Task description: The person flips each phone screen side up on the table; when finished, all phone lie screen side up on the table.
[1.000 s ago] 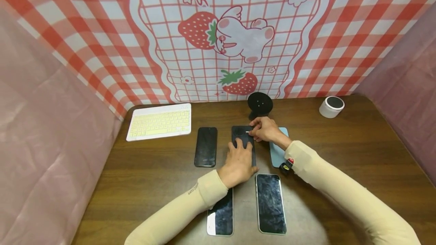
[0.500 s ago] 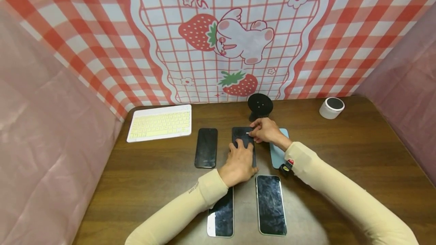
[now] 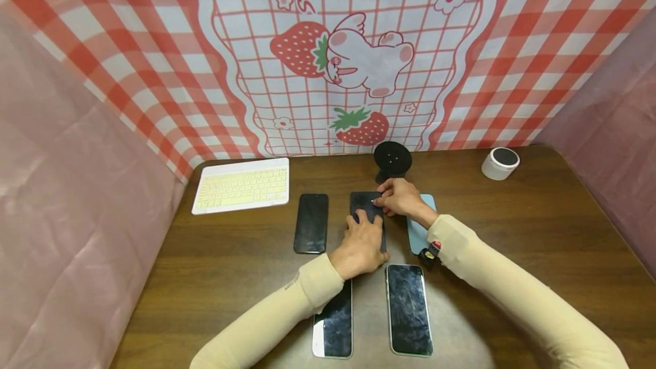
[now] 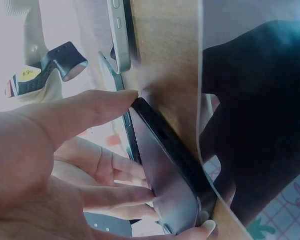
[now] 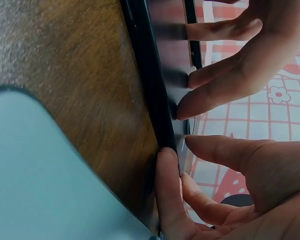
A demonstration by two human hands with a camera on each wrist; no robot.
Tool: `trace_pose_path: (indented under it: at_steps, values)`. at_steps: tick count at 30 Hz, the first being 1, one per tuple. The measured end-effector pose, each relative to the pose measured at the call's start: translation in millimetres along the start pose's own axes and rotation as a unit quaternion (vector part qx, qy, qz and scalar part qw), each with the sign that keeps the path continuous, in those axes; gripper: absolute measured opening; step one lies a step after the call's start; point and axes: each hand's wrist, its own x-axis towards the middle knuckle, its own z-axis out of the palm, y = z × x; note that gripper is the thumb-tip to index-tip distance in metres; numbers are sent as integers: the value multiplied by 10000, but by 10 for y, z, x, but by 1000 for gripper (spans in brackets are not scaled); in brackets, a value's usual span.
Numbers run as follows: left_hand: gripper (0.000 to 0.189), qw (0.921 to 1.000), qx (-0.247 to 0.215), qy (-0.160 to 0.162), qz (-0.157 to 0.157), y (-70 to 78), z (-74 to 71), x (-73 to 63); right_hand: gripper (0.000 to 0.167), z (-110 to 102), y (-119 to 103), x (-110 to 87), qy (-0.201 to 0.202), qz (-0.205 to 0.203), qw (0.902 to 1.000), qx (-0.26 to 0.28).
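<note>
A dark smartphone (image 3: 360, 200) lies back up on the wooden table, its round camera area at the far end. My left hand (image 3: 361, 244) rests over its near half with spread, bent fingers. In the left wrist view, thumb and an outer finger hold opposite corners of the phone (image 4: 162, 160). At the phone's far right corner, my right hand (image 3: 402, 197) pinches with thumb and fingers; a tiny white mark shows by the fingertips, too small to identify. The right wrist view has a right-hand finger against the phone's side edge (image 5: 155, 85).
A light blue phone (image 3: 417, 232) lies partly under my right wrist. Other phones are a black one (image 3: 311, 224), a white-edged one (image 3: 408, 309) and one (image 3: 335, 326) under my left sleeve. Behind stand a keyboard (image 3: 243, 184), a black round stand (image 3: 392, 158) and a white cylinder (image 3: 500, 164).
Both hands stay in place on the dark phone; the right fingertips shift very slightly, and less of the white mark shows. The head view drifts slightly.
</note>
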Motion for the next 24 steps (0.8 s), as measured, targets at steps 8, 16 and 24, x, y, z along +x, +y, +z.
trace_pose_path:
  at_steps: [8,16,24]
  values:
    - [79,9995,-264,-132,75,-30,-24,-6,35,-2,2,-12,-118,70,9999,73]
    - [89,9976,-603,-284,166,-93,-48,-11,37,-18,42,-38,-377,129,9968,697]
    - [103,9911,-1245,-450,125,-199,-113,-36,43,-22,51,-55,-580,126,9918,1133]
